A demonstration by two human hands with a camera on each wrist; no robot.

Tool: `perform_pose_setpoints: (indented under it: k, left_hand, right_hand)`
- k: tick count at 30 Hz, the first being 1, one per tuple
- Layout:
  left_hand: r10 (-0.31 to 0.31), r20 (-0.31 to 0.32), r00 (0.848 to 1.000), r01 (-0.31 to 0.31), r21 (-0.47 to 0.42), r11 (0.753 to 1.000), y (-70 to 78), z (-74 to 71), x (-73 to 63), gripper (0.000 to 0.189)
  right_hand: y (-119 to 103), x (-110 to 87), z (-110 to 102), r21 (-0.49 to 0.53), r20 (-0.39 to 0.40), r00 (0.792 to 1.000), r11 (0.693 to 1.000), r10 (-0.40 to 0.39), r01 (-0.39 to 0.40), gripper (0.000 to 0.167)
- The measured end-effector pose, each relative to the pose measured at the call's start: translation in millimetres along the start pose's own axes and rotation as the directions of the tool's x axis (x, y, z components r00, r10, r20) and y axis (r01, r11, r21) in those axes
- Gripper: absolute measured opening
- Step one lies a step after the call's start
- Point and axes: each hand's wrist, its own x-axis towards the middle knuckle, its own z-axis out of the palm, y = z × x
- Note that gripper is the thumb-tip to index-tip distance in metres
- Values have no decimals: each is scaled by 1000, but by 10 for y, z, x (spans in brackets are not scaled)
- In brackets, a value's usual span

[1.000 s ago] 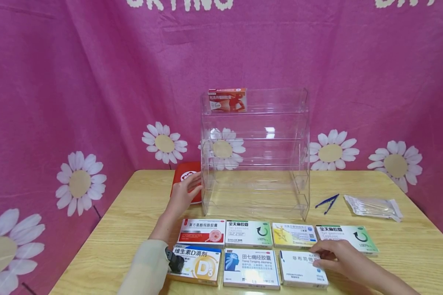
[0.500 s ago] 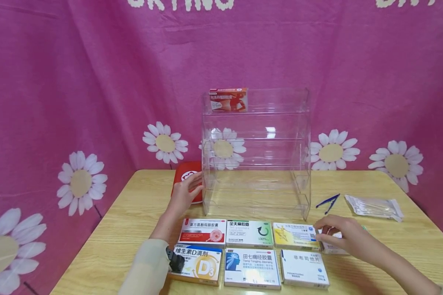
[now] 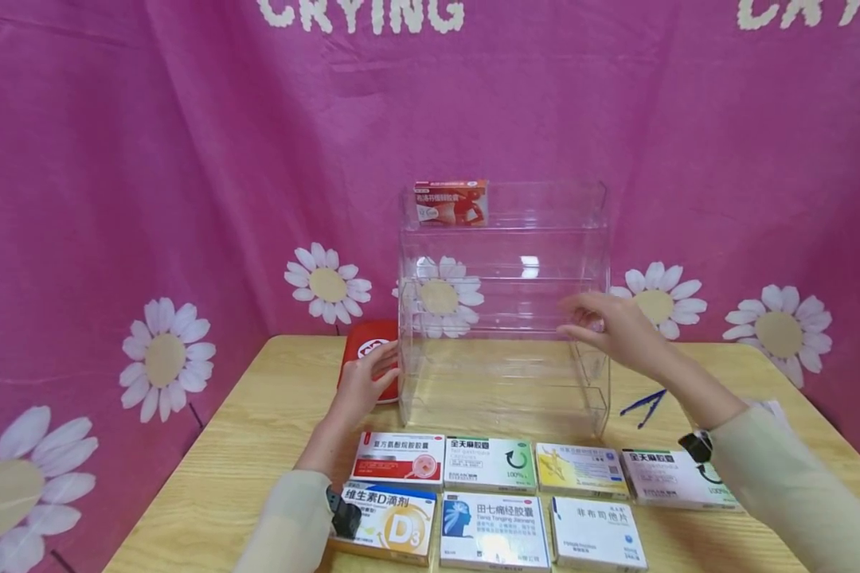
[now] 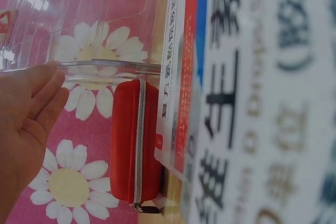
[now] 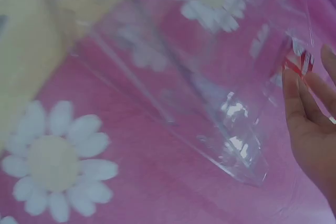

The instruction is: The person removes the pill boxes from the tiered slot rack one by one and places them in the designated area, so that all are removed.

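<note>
A clear acrylic tiered rack (image 3: 545,230) stands at the middle of the table, with a red medicine box (image 3: 450,204) at the left of its top tier. My left hand (image 3: 361,383) reaches to the rack's left side, its extended fingers against the panel; the left wrist view shows this hand (image 4: 29,108) at the clear edge. Raised in front of the rack's right side, my right hand (image 3: 616,328) has loosely bent fingers and holds nothing. In the right wrist view the right hand (image 5: 315,124) appears with fingers spread apart.
Medicine boxes lie in two rows before the rack, including a vitamin D box (image 3: 387,525), a white box (image 3: 598,535) and a green-and-white box (image 3: 677,479). A red zip case (image 3: 358,334) sits behind my left hand. Blue tweezers (image 3: 643,407) lie right of the rack.
My right hand has lifted from the white box, passed over the right green-and-white box, and risen to the rack's right side. My left hand stays at the rack. The head view has tilted slightly.
</note>
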Motion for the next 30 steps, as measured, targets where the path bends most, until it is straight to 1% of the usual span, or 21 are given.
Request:
perform_pose_setpoints:
  k: [3,6,11,14,16,19,22,26,30]
  left_hand:
    - [4,1,1000,-4,1,1000,-4,-2,-7,51]
    - [10,0,1000,-10,0,1000,-11,3,-6,51]
    - [12,-1,1000,-12,-2,1000,-39,9,9,51]
    - [18,1,1000,-18,1,1000,-51,3,14,51]
    - [26,0,1000,-26,3,1000,-57,-1,9,51]
    - [24,2,1000,-24,2,1000,-55,-7,-9,51]
    - [19,5,1000,-19,-6,1000,-56,-5,-20,52]
    - [31,10,999,-31,1,1000,-65,-1,-18,51]
    - [40,6,999,-40,3,999,-72,-13,-5,51]
  right_hand:
    - [56,349,20,-2,-77,997,1000,-14,14,29]
    - [95,664,42,13,-135,991,1000,4,-3,31]
    - [113,1120,70,24,-185,982,999,34,-30,37]
    - [116,1355,93,30,-210,976,999,50,-44,40]
    - [111,1497,122,31,-212,974,997,73,-68,42]
    - [106,1680,193,17,-182,978,994,106,-105,45]
    - [80,1821,254,-8,-153,982,993,111,-114,45]
    - [47,1941,308,-48,-124,983,989,133,-140,42]
    - [35,2016,364,-47,-100,980,983,172,-177,32]
